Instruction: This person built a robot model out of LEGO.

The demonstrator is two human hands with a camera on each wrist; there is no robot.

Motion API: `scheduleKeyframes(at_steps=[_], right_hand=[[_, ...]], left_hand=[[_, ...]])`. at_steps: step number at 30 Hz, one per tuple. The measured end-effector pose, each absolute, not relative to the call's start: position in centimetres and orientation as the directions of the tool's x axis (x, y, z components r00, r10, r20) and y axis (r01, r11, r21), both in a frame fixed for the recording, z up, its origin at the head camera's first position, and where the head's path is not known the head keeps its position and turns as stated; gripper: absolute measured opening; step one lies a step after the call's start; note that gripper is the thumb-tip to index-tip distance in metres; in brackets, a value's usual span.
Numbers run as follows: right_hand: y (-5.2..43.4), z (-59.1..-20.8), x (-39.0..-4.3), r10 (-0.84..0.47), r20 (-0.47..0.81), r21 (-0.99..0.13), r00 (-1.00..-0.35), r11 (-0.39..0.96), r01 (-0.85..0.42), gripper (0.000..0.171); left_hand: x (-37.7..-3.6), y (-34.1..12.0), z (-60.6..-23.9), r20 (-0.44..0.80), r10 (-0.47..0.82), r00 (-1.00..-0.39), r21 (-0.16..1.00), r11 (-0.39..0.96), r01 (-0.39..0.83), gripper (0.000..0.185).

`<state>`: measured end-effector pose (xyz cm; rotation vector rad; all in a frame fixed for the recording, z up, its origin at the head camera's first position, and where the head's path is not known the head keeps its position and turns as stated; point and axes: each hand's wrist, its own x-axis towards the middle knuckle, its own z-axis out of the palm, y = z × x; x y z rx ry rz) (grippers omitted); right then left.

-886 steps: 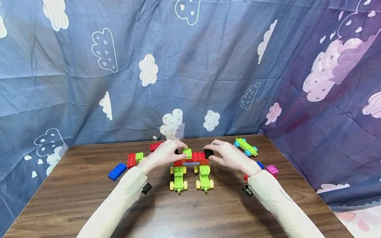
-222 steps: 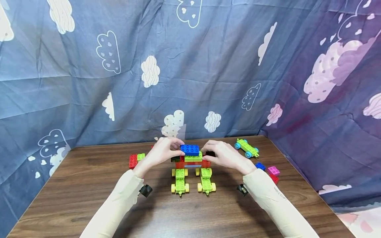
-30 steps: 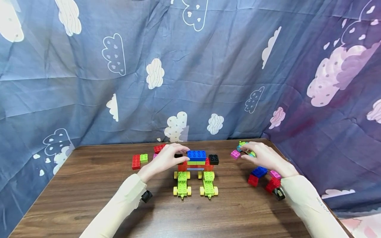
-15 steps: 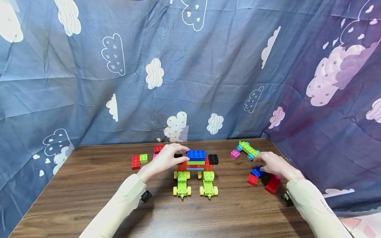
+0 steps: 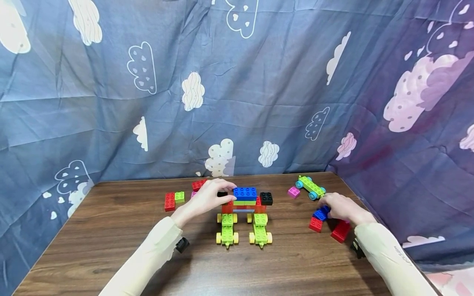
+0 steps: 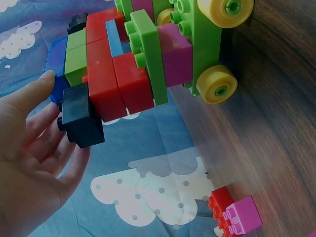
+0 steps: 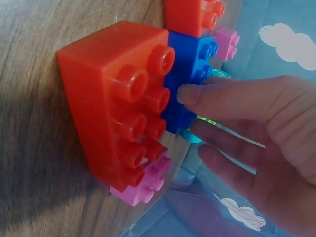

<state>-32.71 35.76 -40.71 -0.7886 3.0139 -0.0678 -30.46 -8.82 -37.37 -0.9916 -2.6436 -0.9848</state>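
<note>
Both hands are busy over the wooden table (image 5: pixel 111 250), each at its own spot. Her or his left hand (image 5: pixel 207 197) is resting against the brick model (image 5: pixel 244 205) in the middle of the table, fingers loosely spread and lying along its left end, thumb on the blue brick (image 5: pixel 245 193) that crowns it. From the left wrist view the fingers (image 6: pixel 47 128) are sitting beside a black brick (image 6: pixel 81 116) jutting from the model's side; they are touching rather than clamping, the hand relaxed and apart.

That model is standing on two green wheeled bases (image 5: pixel 227 230) with yellow wheels, red bricks bridging them, a green layer above, and another black brick (image 5: pixel 266 198) on its right end.

Over at the right, near the table's edge, the right hand (image 5: pixel 342 207) is reaching down onto a small blue brick (image 5: pixel 320 213). In the right wrist view the thumb and fingers (image 7: pixel 232 101) are curling around it, pinching it from both sides. It is lying on the table between a small red brick (image 5: pixel 316 224) and a longer red brick (image 5: pixel 340 231), touching both.

Just beyond the right hand a green wheeled chassis (image 5: pixel 310 187) with blue wheels is sitting beside a pink brick (image 5: pixel 293 192). Left of the model, red and green bricks (image 5: pixel 174 200) are lying together. A cloud-printed blue cloth (image 5: pixel 237 90) is hanging behind everything.
</note>
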Motion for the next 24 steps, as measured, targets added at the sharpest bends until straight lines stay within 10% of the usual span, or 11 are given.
scheduleKeyframes(at_steps=[24], right_hand=[[35.9, -41.7, -34.2, -0.517, 0.014, -0.147, -0.856, 0.845, -0.514, 0.027]], left_hand=[[-30.4, -8.9, -37.2, 0.349, 0.538, -0.767, 0.529, 0.562, 0.635, 0.032]])
